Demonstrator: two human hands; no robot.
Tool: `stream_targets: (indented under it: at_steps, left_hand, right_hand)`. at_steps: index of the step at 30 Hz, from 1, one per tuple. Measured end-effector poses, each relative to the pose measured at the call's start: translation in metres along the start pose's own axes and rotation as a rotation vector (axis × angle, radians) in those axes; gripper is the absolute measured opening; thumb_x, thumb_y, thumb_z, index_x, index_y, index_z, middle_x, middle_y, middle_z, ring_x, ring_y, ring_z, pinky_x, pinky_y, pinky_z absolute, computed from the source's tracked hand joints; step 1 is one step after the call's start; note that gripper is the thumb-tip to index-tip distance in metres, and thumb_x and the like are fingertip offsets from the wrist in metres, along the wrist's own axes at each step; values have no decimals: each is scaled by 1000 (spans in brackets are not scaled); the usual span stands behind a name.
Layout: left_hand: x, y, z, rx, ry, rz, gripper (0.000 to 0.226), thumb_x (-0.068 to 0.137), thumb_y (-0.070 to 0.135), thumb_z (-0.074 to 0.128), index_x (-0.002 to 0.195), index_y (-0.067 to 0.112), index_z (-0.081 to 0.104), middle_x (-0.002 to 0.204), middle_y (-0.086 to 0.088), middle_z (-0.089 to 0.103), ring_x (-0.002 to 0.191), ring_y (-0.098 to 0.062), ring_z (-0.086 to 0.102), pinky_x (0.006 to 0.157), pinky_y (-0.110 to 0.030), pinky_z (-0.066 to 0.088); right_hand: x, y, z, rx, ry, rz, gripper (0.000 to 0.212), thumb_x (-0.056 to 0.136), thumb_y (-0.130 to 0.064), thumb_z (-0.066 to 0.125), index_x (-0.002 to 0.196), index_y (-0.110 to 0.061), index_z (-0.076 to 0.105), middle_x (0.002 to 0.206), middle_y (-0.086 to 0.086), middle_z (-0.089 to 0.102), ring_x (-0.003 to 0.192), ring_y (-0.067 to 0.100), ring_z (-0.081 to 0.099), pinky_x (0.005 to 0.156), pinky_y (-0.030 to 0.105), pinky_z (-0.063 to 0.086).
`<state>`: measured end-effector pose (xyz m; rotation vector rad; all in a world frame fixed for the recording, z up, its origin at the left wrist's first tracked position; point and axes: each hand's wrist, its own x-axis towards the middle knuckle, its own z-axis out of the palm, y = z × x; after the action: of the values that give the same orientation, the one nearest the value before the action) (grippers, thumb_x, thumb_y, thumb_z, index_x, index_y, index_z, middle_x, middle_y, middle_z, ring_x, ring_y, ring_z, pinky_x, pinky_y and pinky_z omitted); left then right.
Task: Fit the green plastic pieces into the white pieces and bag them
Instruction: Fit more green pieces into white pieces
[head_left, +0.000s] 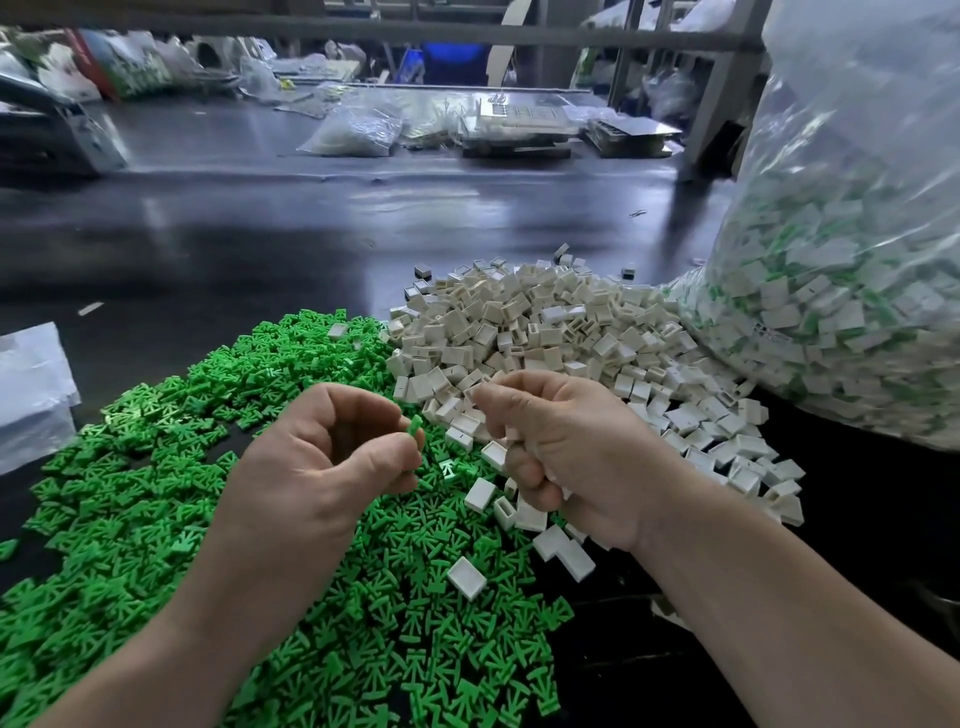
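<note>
**Green piece pinched upright, white pieces cupped**

The left hand (322, 457) pinches one green piece (414, 427) between thumb and forefinger tips; the piece stands nearly upright, long axis vertical, its top poking just above the fingers (400, 447). It is small, flat and bright green. Just beside it, the right hand (561, 457) curls shut around several white pieces (494, 453), small hollow rectangular caps that show between the fingers. Below both hands a green pile (156, 467) spreads over the dark tabletop (234, 234). Behind the right hand lies a white pile (545, 322). Farther right stands a clear bag (857, 260) full of fitted pieces.
</note>
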<state>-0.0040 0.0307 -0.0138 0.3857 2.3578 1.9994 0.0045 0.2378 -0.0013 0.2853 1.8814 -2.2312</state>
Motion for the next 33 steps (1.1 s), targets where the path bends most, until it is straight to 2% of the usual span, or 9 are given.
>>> stream_targets:
  at_steps: [5, 9, 13, 16, 19, 25, 28, 31, 33]
  left_hand:
    - [4, -1, 2, -274, -74, -106, 41, 56, 21, 92, 92, 19, 74, 84, -11, 70, 79, -27, 71, 72, -32, 59]
    - [4, 1, 3, -376, -95, -115, 30, 60, 21, 79, 89, 13, 75, 78, -10, 67, 75, -24, 68, 67, -30, 58]
    - [2, 2, 6, -405, -88, -128, 29, 62, 22, 76, 89, 12, 76, 78, -11, 67, 75, -24, 69, 63, -28, 58]
    - [1, 1, 7, -387, -91, -123, 21, 69, 20, 73, 89, 14, 75, 85, -12, 69, 81, -28, 71, 61, -30, 58]
    - [0, 1, 7, -344, -82, -94, 19, 74, 22, 70, 91, 17, 75, 87, -11, 70, 82, -29, 71, 60, -30, 58]
    - [-1, 5, 8, -299, -51, -80, 27, 67, 30, 74, 92, 21, 75, 81, -11, 71, 77, -27, 71, 60, -28, 57]
    - [-3, 7, 9, -291, -48, -80, 24, 65, 29, 74, 88, 20, 76, 81, -14, 71, 75, -28, 71, 59, -27, 57]
    - [-4, 8, 9, -252, -49, -54, 23, 67, 29, 73, 89, 21, 76, 81, -13, 71, 76, -26, 71, 59, -27, 57]
    - [-5, 8, 9, -233, -45, -37, 21, 70, 28, 71, 90, 22, 76, 81, -11, 71, 76, -25, 71, 58, -27, 57]
  right_hand:
    - [1, -4, -3, 272, -29, 60, 20, 91, 0, 46, 103, 0, 63, 90, 16, 58, 49, 15, 47, 36, 20, 28]
    - [3, 0, -1, 168, -68, 0, 16, 96, 1, 54, 103, -6, 67, 87, 16, 60, 45, 13, 47, 34, 17, 31]
    - [5, 7, -1, -94, -57, -134, 20, 99, -12, 60, 94, -26, 74, 63, 10, 59, 44, 18, 48, 35, 19, 33]
    - [3, 5, 0, -141, -84, -207, 17, 98, -18, 62, 99, -30, 74, 72, 11, 65, 51, 25, 51, 36, 21, 36]
    - [-1, 6, 1, -104, -140, -229, 18, 99, -19, 61, 105, -30, 73, 80, 6, 71, 44, 13, 51, 35, 19, 37]
    - [-1, 8, 2, -156, -97, -230, 20, 99, -12, 61, 110, -27, 69, 95, 3, 75, 44, 11, 50, 35, 20, 37]
    - [-1, 9, 0, -223, -100, -250, 18, 97, -15, 64, 104, -30, 71, 83, 16, 71, 44, 17, 48, 35, 21, 37]
    - [-4, 8, 0, -359, -71, -274, 16, 97, -21, 64, 103, -35, 69, 56, 4, 63, 38, 15, 44, 38, 21, 36]
    - [-7, 8, 1, -496, -18, -310, 15, 97, -25, 64, 103, -38, 67, 54, 1, 64, 37, 11, 45, 39, 20, 36]
